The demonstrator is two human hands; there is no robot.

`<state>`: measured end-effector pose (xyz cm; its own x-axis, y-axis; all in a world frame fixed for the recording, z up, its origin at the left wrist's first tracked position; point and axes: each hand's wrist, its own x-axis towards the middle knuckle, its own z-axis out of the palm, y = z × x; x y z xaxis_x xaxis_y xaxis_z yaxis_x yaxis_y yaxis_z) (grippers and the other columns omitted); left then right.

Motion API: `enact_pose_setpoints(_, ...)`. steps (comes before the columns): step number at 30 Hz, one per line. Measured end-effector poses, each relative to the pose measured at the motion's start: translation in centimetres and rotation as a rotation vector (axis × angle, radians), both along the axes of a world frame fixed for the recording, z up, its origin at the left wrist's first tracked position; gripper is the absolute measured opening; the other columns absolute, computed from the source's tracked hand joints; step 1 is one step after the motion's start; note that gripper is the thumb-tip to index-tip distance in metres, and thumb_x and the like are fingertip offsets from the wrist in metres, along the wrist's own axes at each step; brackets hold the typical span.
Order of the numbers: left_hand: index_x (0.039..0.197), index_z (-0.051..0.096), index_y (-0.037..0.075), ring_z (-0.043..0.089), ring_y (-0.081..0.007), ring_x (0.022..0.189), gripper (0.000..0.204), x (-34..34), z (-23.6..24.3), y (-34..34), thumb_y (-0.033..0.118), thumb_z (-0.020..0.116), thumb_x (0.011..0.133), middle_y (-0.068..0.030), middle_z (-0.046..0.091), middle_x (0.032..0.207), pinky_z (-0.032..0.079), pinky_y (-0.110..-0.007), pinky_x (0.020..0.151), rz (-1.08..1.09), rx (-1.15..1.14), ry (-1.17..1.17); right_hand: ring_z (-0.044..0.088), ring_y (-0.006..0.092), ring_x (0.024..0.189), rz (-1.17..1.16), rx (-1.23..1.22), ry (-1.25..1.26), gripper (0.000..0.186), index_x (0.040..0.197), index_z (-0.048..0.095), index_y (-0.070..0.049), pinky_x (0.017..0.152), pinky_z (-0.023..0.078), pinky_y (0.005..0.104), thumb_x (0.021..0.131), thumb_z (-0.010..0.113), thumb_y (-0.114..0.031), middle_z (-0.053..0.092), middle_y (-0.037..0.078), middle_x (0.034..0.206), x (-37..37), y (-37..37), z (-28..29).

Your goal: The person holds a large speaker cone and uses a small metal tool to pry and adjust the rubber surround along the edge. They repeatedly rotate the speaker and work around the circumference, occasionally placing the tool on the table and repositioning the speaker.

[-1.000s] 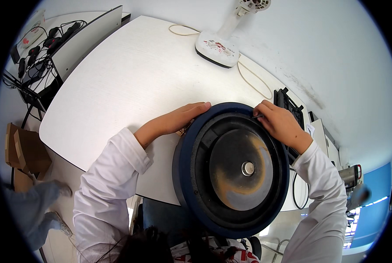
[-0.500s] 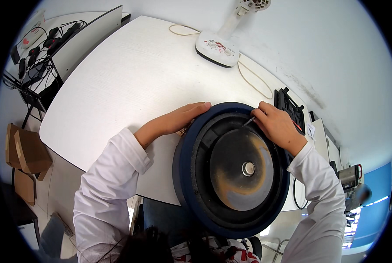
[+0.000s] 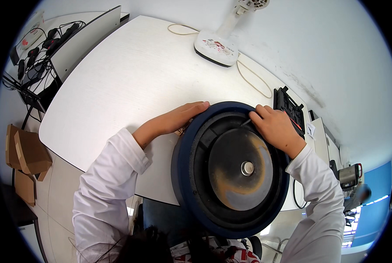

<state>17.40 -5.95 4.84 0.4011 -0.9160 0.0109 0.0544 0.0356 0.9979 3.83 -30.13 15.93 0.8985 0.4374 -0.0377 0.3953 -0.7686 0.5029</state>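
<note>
A large round appliance with a dark blue outer ring [image 3: 187, 184] is tilted at the desk's front edge, its recessed black underside facing me. Inside is a dark, discoloured plate [image 3: 226, 175] with a silver centre knob [image 3: 247, 168]. My left hand [image 3: 178, 118] grips the ring's upper left, fingers curled behind it. A small brownish part, too hidden to name, shows beneath it. My right hand [image 3: 272, 127] is closed on a thin dark tool [image 3: 246, 122] at the upper right inside the ring; the tool's tip is hard to make out.
The white desk [image 3: 95, 96] holds a white pedestal appliance [image 3: 213, 46] with a cord and an open black case [image 3: 288, 105] at right. A side table at left carries tangled black cables [image 3: 51, 44]. Cardboard boxes [image 3: 31, 153] are at lower left. A blurred person [image 3: 360, 197] is at far right.
My right hand has shifted slightly left and inward along the ring, with the thin tool in it. My left hand stays put. Another person's legs at lower left have left the view.
</note>
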Motion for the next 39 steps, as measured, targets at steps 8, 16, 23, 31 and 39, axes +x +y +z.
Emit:
enact_pose_setpoints(8, 0.132, 0.051, 0.001, 0.055, -0.0203, 0.114, 0.064, 0.0, 0.1, -0.1, 0.052, 0.030, 0.101, -0.0142, 0.059, 0.123, 0.039, -0.031, 0.102, -0.001, -0.005, -0.012, 0.059, 0.0198, 0.082, 0.042, -0.045, 0.069, 0.016, 0.095, 0.053, -0.010, 0.060, 0.049, 0.0324, 0.080, 0.056, -0.016, 0.051, 0.005, 0.089, 0.0, 0.0, 0.7)
enact_pose_setpoints(16, 0.132, 0.052, 0.002, 0.056, -0.0156, 0.107, 0.063, -0.3, 1.2, 0.3, 0.051, 0.029, 0.101, -0.0118, 0.062, 0.118, 0.042, -0.027, 0.093, -0.003, 0.035, -0.032, 0.059, 0.0257, 0.079, -0.083, 0.232, 0.053, 0.012, 0.095, 0.055, -0.006, 0.064, 0.049, 0.0360, 0.091, 0.054, -0.018, 0.054, 0.009, 0.086, -0.8, -1.1, 1.3)
enact_pose_setpoints(23, 0.120, 0.057, 0.005, 0.053, -0.0142, 0.101, 0.061, 0.0, -0.2, -0.1, 0.055, 0.029, 0.100, -0.0071, 0.060, 0.115, 0.043, -0.029, 0.090, 0.018, -0.024, -0.009, 0.060, 0.0188, 0.075, -0.195, 0.946, 0.112, 0.022, 0.109, 0.061, -0.004, 0.064, 0.047, 0.0316, 0.095, 0.054, -0.020, 0.060, 0.006, 0.085, -1.6, -2.2, 0.7)
enact_pose_setpoints(31, 0.124, 0.056, 0.005, 0.054, -0.0142, 0.100, 0.062, -0.1, 0.6, 0.1, 0.055, 0.030, 0.099, -0.0070, 0.060, 0.115, 0.044, -0.027, 0.086, 0.013, 0.038, -0.024, 0.062, 0.0103, 0.085, -0.722, 2.310, 0.325, 0.021, 0.093, 0.059, -0.008, 0.070, 0.052, 0.0222, 0.099, 0.050, -0.025, 0.062, 0.002, 0.089, -1.6, -2.6, -0.1)
enact_pose_setpoints(39, 0.129, 0.054, 0.004, 0.056, -0.0065, 0.079, 0.067, -0.2, 0.5, 0.0, 0.058, 0.033, 0.097, -0.0040, 0.066, 0.096, 0.041, -0.018, 0.058, 0.060, 0.010, -0.042, 0.058, 0.0174, 0.068, -0.434, 1.346, 0.272, 0.010, 0.096, 0.063, -0.006, 0.061, 0.044, 0.0319, 0.093, 0.058, -0.014, 0.059, 0.004, 0.079, -0.2, -2.6, 0.1)
